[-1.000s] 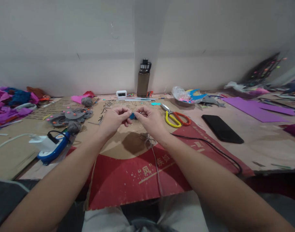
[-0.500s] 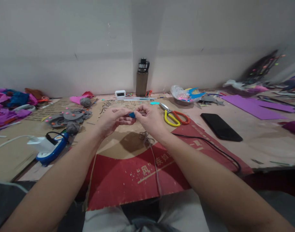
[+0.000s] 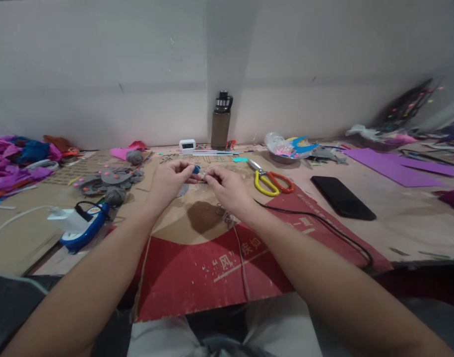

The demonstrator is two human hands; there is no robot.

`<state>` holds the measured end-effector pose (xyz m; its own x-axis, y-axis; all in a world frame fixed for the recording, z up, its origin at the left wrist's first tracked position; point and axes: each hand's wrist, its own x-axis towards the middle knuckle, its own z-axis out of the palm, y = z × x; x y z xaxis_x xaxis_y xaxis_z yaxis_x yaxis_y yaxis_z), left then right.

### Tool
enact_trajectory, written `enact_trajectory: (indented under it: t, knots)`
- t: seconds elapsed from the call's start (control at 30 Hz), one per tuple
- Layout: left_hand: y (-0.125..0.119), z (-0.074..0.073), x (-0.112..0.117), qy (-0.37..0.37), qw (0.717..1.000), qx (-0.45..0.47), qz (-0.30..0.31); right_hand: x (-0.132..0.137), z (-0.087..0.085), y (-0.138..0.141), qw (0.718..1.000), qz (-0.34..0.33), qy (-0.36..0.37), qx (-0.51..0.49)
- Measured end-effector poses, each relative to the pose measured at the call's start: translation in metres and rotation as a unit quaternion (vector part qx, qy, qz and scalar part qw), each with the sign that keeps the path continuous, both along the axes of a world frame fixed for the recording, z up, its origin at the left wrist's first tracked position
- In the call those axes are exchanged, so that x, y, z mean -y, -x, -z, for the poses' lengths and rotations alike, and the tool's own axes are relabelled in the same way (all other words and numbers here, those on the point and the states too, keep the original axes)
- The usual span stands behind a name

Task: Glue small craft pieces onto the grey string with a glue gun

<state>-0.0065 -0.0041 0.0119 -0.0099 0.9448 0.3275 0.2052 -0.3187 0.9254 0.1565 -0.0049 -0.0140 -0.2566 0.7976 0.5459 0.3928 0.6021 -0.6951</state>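
A: Why are both hands up over the cardboard (image 3: pixel 197 282) like that?

B: Probably to bring something tiny together at the fingertips. The left hand (image 3: pixel 172 179) has its thumb and finger pinched on a small blue piece (image 3: pixel 196 169); the right hand (image 3: pixel 225 186) is just beside it.

A: And the cardboard itself?

B: It juts past the near edge of the worktop (image 3: pixel 398 218), towards the lap, perhaps as a mat to spare the surface. A grey yarn (image 3: pixel 225 214) lies loosely coiled on it below the right hand, its tail running to the cardboard's near edge, likely so it can pay out freely.

A: The scissors (image 3: pixel 261 172)?

B: Beyond the right hand, towards the worktop's far edge, handles facing the person; I'd guess that keeps them ready to pick up. The bottle (image 3: pixel 221 126) stands at the far edge by the wall, presumably out of the way.

A: Where does the blue piece sit in the grip?

B: At the very tips of the left thumb and finger, mostly exposed on the side facing the right hand. The right fingertips come close together, but whether they are closed on anything is too small to tell.
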Motion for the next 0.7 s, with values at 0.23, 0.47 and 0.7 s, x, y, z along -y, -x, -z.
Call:
enact_trajectory:
  t: [0.23, 0.47, 0.7]
  knots:
    - [0.013, 0.008, -0.015, -0.039, 0.994, 0.101, -0.02, 0.005, -0.002, 0.001, 0.984, -0.13, 0.035, 0.115]
    - [0.026, -0.008, -0.018, -0.071, 0.96, 0.27, -0.033, -0.011, -0.017, -0.021, 0.995, -0.024, 0.082, 0.045]
    - [0.039, -0.018, -0.019, -0.11, 0.932, 0.341, -0.05, -0.035, -0.002, -0.04, 0.933, 0.199, 0.109, 0.281]
